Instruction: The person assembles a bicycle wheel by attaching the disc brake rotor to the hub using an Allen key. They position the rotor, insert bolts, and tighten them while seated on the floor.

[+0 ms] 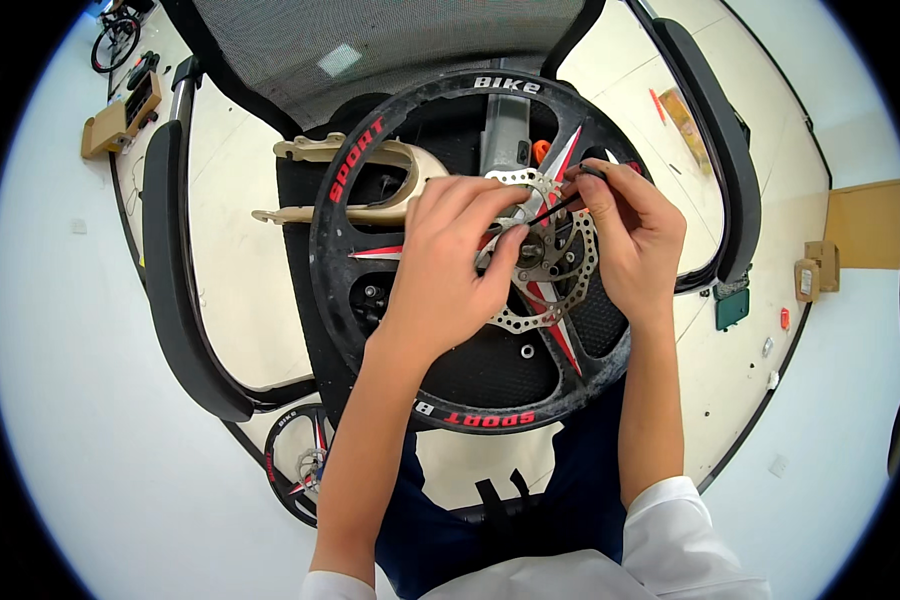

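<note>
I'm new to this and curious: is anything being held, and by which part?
The right hand pinches a thin dark rod by its upper right end. Whether the left hand, near its lower end, grips it too cannot be told.

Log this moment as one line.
left hand: over brake disc | right hand: pinching thin black rod | wheel: on chair seat

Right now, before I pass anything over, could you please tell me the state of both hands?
Left hand: fingers partly curled at the silver brake disc; whether it grips anything cannot be told.
Right hand: closed, pinching a thin black tool.
</note>
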`<state>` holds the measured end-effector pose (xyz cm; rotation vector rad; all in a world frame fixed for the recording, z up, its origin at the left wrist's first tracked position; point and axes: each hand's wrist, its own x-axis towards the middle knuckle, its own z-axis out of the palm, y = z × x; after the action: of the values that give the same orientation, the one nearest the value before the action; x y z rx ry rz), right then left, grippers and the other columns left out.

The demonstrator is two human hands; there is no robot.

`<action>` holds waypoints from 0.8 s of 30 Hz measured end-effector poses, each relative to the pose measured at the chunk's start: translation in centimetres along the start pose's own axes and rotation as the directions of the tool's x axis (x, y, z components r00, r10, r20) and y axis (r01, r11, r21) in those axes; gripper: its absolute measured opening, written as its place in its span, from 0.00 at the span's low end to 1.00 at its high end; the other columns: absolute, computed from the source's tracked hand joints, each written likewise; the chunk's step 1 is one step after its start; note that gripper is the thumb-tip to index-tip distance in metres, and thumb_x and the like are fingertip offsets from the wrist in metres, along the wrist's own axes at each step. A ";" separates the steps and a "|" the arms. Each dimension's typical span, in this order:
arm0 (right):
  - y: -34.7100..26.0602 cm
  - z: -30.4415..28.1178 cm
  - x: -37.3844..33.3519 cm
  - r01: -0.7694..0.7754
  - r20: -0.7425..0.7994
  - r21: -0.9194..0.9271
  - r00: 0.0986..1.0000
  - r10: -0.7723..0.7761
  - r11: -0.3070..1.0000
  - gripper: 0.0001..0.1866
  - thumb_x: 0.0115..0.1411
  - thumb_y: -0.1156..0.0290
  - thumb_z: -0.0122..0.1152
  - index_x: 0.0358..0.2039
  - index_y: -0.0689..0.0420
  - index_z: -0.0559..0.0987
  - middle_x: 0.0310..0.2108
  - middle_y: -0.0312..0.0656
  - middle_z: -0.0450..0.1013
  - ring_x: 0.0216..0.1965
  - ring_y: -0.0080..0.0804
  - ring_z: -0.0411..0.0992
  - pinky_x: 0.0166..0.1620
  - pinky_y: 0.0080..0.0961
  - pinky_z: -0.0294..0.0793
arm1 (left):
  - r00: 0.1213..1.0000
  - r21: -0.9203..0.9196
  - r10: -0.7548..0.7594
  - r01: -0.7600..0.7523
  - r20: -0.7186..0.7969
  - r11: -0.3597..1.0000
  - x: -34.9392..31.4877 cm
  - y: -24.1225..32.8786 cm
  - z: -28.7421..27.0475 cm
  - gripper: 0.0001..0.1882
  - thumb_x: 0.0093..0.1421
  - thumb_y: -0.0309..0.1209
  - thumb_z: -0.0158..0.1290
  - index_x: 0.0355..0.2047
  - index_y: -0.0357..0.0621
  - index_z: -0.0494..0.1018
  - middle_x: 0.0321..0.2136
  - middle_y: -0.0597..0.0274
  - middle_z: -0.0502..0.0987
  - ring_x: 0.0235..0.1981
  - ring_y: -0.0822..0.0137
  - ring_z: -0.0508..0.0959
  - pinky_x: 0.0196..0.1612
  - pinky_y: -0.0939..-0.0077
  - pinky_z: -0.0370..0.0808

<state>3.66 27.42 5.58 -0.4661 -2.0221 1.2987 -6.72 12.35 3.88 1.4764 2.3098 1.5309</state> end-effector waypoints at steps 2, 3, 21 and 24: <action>0.3 -0.1 -0.2 -0.028 -0.007 0.030 1.000 0.028 0.999 0.08 0.62 0.77 0.63 0.40 0.66 0.82 0.30 0.41 0.79 0.31 0.23 0.78 0.35 0.18 0.74 | 0.998 -0.009 0.019 -0.019 0.062 1.000 0.7 -0.1 0.5 0.14 0.55 0.23 0.60 0.43 0.40 0.79 0.41 0.56 0.80 0.45 0.54 0.75 0.50 0.64 0.71; 0.4 -0.3 -0.2 -0.001 0.018 0.014 1.000 0.001 1.000 0.08 0.61 0.78 0.63 0.40 0.66 0.83 0.30 0.42 0.79 0.31 0.24 0.78 0.35 0.18 0.74 | 0.996 -0.017 0.006 -0.005 0.089 1.000 0.8 -0.2 0.9 0.14 0.54 0.22 0.60 0.42 0.40 0.79 0.41 0.56 0.80 0.45 0.54 0.75 0.50 0.64 0.71; -0.8 -0.1 -0.4 -0.042 0.038 -0.050 0.998 0.044 0.998 0.14 0.52 0.81 0.71 0.41 0.68 0.82 0.31 0.43 0.81 0.36 0.27 0.81 0.42 0.22 0.80 | 0.983 -0.163 -0.181 0.172 -0.042 0.971 1.2 -0.1 2.9 0.12 0.48 0.19 0.62 0.35 0.39 0.83 0.28 0.56 0.82 0.31 0.66 0.81 0.34 0.75 0.77; -1.4 0.0 -0.2 -0.098 -0.012 0.108 0.995 0.100 0.989 0.13 0.49 0.76 0.75 0.36 0.63 0.84 0.31 0.41 0.82 0.32 0.29 0.82 0.39 0.21 0.80 | 0.979 -0.125 -0.191 0.182 -0.067 0.975 1.4 0.2 3.2 0.12 0.47 0.19 0.62 0.34 0.39 0.83 0.27 0.58 0.81 0.31 0.67 0.81 0.35 0.75 0.77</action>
<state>3.86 26.71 6.79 -0.5313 -1.9253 1.4498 -5.89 15.60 2.98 1.1563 2.2776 1.6683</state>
